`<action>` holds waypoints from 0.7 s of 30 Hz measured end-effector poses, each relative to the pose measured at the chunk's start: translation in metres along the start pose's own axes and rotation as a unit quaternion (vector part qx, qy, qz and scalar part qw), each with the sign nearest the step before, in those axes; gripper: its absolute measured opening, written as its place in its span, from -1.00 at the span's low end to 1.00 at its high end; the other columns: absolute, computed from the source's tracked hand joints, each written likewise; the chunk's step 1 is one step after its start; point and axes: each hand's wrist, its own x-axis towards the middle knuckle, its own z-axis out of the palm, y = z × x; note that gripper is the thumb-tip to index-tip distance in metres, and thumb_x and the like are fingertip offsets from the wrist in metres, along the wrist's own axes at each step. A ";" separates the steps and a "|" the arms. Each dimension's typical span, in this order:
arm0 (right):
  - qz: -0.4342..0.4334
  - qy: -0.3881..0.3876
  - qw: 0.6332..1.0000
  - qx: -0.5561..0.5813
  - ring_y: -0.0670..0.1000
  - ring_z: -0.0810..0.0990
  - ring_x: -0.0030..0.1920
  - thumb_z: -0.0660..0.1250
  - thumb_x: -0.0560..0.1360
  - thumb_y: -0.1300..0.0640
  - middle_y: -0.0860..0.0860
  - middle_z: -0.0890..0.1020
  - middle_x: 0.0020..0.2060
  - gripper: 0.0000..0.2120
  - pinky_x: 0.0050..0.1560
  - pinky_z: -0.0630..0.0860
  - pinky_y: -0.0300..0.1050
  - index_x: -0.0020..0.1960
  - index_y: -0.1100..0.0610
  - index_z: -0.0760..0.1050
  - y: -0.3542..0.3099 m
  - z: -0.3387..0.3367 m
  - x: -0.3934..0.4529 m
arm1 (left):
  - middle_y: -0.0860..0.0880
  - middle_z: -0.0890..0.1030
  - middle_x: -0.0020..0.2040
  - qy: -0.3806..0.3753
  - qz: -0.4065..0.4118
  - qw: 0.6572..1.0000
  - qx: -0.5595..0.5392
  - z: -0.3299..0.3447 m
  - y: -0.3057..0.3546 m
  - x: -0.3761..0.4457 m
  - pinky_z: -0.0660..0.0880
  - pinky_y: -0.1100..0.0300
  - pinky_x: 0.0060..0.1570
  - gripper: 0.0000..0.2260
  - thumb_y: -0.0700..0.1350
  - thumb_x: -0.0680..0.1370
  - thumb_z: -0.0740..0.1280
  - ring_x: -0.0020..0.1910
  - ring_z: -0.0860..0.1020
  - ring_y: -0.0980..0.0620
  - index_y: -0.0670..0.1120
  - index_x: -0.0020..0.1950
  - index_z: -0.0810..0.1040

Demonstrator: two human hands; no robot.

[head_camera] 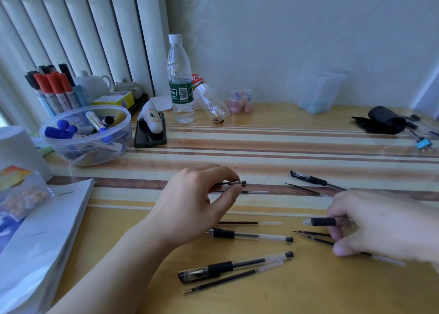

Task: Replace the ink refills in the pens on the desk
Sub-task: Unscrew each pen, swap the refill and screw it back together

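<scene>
Left hand: we saw our left hand (197, 202) over the middle of the desk (261, 142), thumb and forefinger pinching a small dark pen part (234, 183) just above a loose refill (247, 192); which part it was we could not tell.
Right hand: our right hand (380, 223) was near the desk's right edge, fingers curled round an open pen barrel (324, 221) with a black grip, its near end clear and with no tip.
Loose refills: two thin refills (316, 236) lay just under the right hand, another (306, 189) further back beside a capped pen (311, 178), one (249, 223) near the middle and one (232, 277) towards the front edge.
Whole pens: an uncapped pen (249, 235) lay in the middle, and a capped pen (228, 266) nearer the front edge, just beside the front refill.
Progress: we judged the work to be midway, with one pen apart in our hands, at least three assembled, and several refills loose; old and new refills could not be told apart.
Left to do: by our judgement, the held barrel needed a refill and its parts screwed back.
Clutter: a bowl of markers (85, 135) and a water bottle (179, 81) stood towards the back left.
</scene>
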 end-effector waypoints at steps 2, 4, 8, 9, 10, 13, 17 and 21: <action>-0.002 0.001 1.000 -0.005 -0.15 0.58 -0.17 0.45 0.19 -0.26 -0.19 0.61 -0.21 -0.77 -0.12 0.58 -0.04 -0.21 -0.26 0.52 0.000 0.002 0.001 | 0.15 0.63 -0.18 -0.009 0.002 1.000 0.005 0.000 -0.001 0.000 0.55 0.08 -0.20 -0.85 0.03 0.57 0.27 -0.15 0.60 0.12 0.04 -0.04 0.61; -0.012 0.002 1.000 -0.009 -0.15 0.57 -0.18 0.43 0.23 -0.24 -0.20 0.60 -0.21 -0.81 -0.12 0.57 -0.06 -0.20 -0.25 0.52 0.001 0.002 0.002 | 0.15 0.64 -0.16 -0.012 0.003 1.000 0.001 0.001 0.000 0.000 0.56 0.08 -0.18 -0.84 0.04 0.57 0.28 -0.13 0.61 0.12 0.03 -0.03 0.62; -0.055 0.005 0.998 0.028 -0.17 0.55 -0.16 0.30 0.30 -0.32 -0.27 0.51 -0.11 -0.76 -0.09 0.53 -0.11 -0.15 -0.21 0.51 0.002 -0.003 -0.002 | 0.20 0.63 -0.21 -0.026 -0.014 0.998 -0.050 0.002 0.001 0.000 0.51 0.29 -0.17 -0.86 -0.02 0.58 0.31 -0.15 0.61 0.19 0.00 -0.04 0.64; -0.067 0.017 0.996 0.047 -0.17 0.54 -0.20 0.27 0.31 -0.34 -0.26 0.51 -0.08 -0.73 -0.12 0.51 -0.12 -0.15 -0.20 0.50 0.000 -0.006 -0.002 | 0.22 0.60 -0.26 -0.032 -0.020 0.997 -0.066 0.002 0.002 0.000 0.45 0.38 -0.21 -0.87 -0.03 0.59 0.32 -0.20 0.59 0.23 -0.01 -0.03 0.65; -0.078 0.037 0.993 0.081 -0.16 0.53 -0.27 0.25 0.31 -0.35 -0.21 0.53 -0.09 -0.72 -0.18 0.50 -0.13 -0.15 -0.19 0.50 -0.003 -0.008 -0.003 | 0.20 0.57 -0.32 -0.038 -0.030 0.995 -0.086 0.003 0.004 0.000 0.39 0.42 -0.26 -0.87 -0.04 0.59 0.32 -0.29 0.54 0.25 -0.02 -0.03 0.66; -0.119 0.103 0.962 0.224 -0.04 0.59 -0.30 0.25 0.37 -0.28 -0.06 0.66 -0.21 -0.77 -0.13 0.54 0.03 -0.15 -0.16 0.51 -0.022 -0.010 -0.004 | 0.10 0.50 -0.40 -0.056 -0.073 0.977 -0.193 0.013 0.011 -0.002 0.34 0.31 -0.34 -0.82 0.05 0.56 0.33 -0.41 0.38 0.19 0.01 -0.01 0.69; -0.182 0.128 0.919 0.326 0.03 0.62 -0.29 0.31 0.49 -0.05 -0.15 0.70 -0.29 -0.93 -0.14 0.54 0.02 -0.15 -0.09 0.50 -0.054 0.001 -0.004 | -0.10 0.63 -0.29 -0.070 -0.047 0.957 -0.277 0.022 0.020 -0.001 0.50 -0.04 -0.21 -0.78 0.01 0.59 0.31 -0.31 0.53 -0.07 -0.06 0.06 0.69; -0.192 0.175 0.887 0.380 0.12 0.50 -0.40 0.34 0.48 -0.01 -0.12 0.69 -0.32 -0.94 -0.35 0.46 -0.07 -0.15 -0.06 0.50 -0.064 0.008 -0.002 | 0.20 0.51 -0.43 -0.016 -0.061 0.940 -0.335 0.027 0.021 0.001 0.33 0.44 -0.37 -0.81 -0.12 0.59 0.29 -0.45 0.42 0.27 -0.19 -0.04 0.65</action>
